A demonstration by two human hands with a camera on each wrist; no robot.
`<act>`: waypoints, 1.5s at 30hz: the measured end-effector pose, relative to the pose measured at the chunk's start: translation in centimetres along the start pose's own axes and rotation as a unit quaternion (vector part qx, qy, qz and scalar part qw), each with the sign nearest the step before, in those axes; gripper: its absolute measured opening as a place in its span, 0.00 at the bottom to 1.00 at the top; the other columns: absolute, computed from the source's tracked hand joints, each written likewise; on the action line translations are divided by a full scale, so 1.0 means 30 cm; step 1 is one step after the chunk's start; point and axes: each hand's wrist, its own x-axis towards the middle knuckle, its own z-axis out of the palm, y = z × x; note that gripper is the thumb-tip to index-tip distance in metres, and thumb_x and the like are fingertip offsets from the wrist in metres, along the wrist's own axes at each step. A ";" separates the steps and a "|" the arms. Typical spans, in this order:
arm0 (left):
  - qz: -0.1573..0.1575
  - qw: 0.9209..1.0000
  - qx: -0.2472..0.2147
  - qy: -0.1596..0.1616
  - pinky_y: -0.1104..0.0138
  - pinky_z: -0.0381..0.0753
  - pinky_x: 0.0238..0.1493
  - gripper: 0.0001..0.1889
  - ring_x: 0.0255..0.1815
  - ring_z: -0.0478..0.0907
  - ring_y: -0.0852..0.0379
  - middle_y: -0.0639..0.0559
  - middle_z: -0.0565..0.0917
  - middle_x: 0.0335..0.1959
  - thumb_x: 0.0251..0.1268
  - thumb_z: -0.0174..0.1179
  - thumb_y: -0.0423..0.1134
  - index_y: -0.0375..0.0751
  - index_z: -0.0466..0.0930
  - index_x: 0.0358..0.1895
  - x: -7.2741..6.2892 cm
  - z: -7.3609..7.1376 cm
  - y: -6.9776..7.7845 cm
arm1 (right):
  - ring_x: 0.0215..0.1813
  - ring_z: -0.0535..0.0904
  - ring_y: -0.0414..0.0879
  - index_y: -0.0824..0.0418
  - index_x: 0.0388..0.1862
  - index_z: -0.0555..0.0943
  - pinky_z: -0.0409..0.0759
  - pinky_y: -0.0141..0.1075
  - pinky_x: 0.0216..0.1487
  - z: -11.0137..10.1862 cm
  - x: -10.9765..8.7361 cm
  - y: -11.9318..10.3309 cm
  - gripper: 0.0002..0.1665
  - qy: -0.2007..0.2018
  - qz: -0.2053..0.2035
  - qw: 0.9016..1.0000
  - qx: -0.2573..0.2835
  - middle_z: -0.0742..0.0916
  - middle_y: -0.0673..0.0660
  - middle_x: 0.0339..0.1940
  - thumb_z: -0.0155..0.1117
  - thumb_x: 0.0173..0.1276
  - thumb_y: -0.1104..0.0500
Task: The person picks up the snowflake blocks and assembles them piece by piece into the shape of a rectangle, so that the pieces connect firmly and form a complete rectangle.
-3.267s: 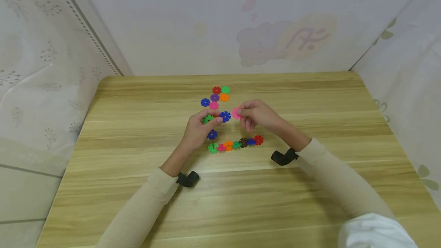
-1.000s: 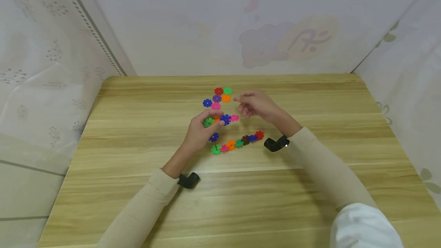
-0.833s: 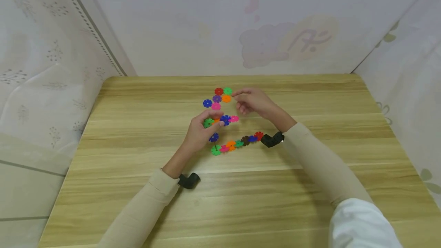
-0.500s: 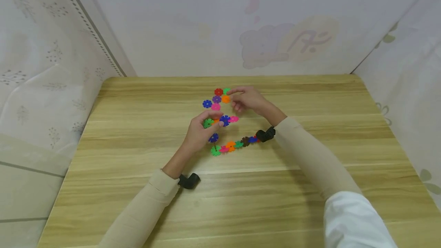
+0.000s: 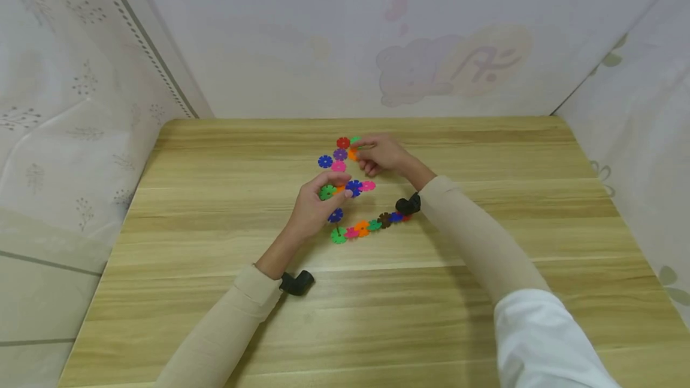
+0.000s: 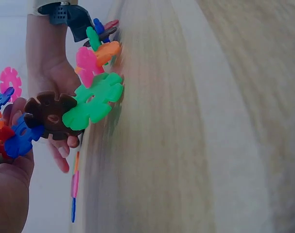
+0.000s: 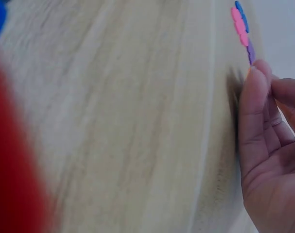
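My left hand (image 5: 309, 205) grips a joined structure of notched plastic snowflake discs. Between thumb and fingers show a green disc (image 5: 326, 192) and a blue disc (image 5: 354, 188), with a pink disc (image 5: 368, 185) at the end. Below, a lower row runs rightward from a light green disc (image 5: 339, 235); a brown disc (image 6: 50, 116) joins it upward in the left wrist view. My right hand (image 5: 384, 154) reaches over a loose orange disc (image 5: 353, 154), thumb and index fingertips at its right edge. The disc is partly covered, and a firm pinch is not visible.
Loose discs lie on the wooden table (image 5: 215, 208) behind the structure: red (image 5: 343, 143), light green (image 5: 354, 141), purple (image 5: 340, 154), blue (image 5: 325, 161) and pink (image 5: 338, 167). Black camera mounts (image 5: 297, 282) sit at both wrists. Patterned white sheeting (image 5: 280, 47) encloses the table.
The pink disc from my right hand now sits joined to the blue disc. Emptied, the right hand has moved away and leftward to the loose orange disc. My left hand keeps its hold.
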 end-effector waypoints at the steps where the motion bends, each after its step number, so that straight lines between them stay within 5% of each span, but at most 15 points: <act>1: -0.001 1.000 0.000 0.001 0.52 0.69 0.65 0.16 0.58 0.74 0.45 0.37 0.80 0.53 0.66 0.61 0.31 0.30 0.77 0.55 0.000 0.000 -0.001 | 0.22 0.80 0.47 0.53 0.64 0.77 0.85 0.40 0.31 0.000 0.004 0.002 0.21 0.000 0.001 1.000 0.001 0.85 0.62 0.29 0.57 0.74 0.58; 16: 0.001 1.000 0.001 0.002 0.51 0.69 0.65 0.17 0.58 0.74 0.43 0.36 0.80 0.53 0.66 0.61 0.31 0.29 0.76 0.56 0.000 0.002 0.003 | 0.17 0.76 0.44 0.44 0.75 0.63 0.83 0.37 0.27 0.005 0.025 0.005 0.29 0.043 0.017 0.999 -0.016 0.80 0.58 0.23 0.51 0.77 0.55; 23: -0.003 1.000 0.004 0.000 0.51 0.68 0.66 0.16 0.59 0.74 0.44 0.36 0.80 0.53 0.66 0.61 0.31 0.29 0.77 0.56 -0.001 0.001 0.005 | 0.16 0.77 0.45 0.50 0.73 0.67 0.84 0.38 0.26 0.020 0.034 0.003 0.26 0.055 0.015 0.997 -0.051 0.81 0.58 0.22 0.51 0.77 0.57; 30: 0.001 1.000 0.005 0.001 0.52 0.69 0.65 0.16 0.58 0.75 0.43 0.36 0.80 0.53 0.66 0.61 0.31 0.29 0.77 0.56 -0.002 -0.002 0.007 | 0.15 0.77 0.45 0.64 0.70 0.63 0.82 0.36 0.22 0.018 0.028 -0.007 0.28 0.067 0.025 0.997 -0.028 0.82 0.58 0.21 0.54 0.75 0.61; 39: -0.008 1.000 0.006 -0.001 0.49 0.70 0.64 0.16 0.59 0.73 0.42 0.36 0.80 0.52 0.66 0.61 0.31 0.29 0.77 0.56 0.000 0.003 0.011 | 0.14 0.76 0.42 0.70 0.40 0.74 0.80 0.33 0.19 -0.009 0.010 -0.002 0.12 0.064 0.044 0.996 -0.040 0.82 0.57 0.18 0.55 0.75 0.59; 45: -0.035 0.999 0.013 -0.001 0.55 0.74 0.62 0.16 0.62 0.72 0.47 0.39 0.80 0.54 0.68 0.60 0.33 0.31 0.78 0.57 0.004 0.004 0.015 | 0.16 0.76 0.43 0.67 0.42 0.77 0.81 0.34 0.22 -0.028 -0.022 0.004 0.13 0.061 0.027 0.997 -0.047 0.82 0.58 0.20 0.52 0.77 0.57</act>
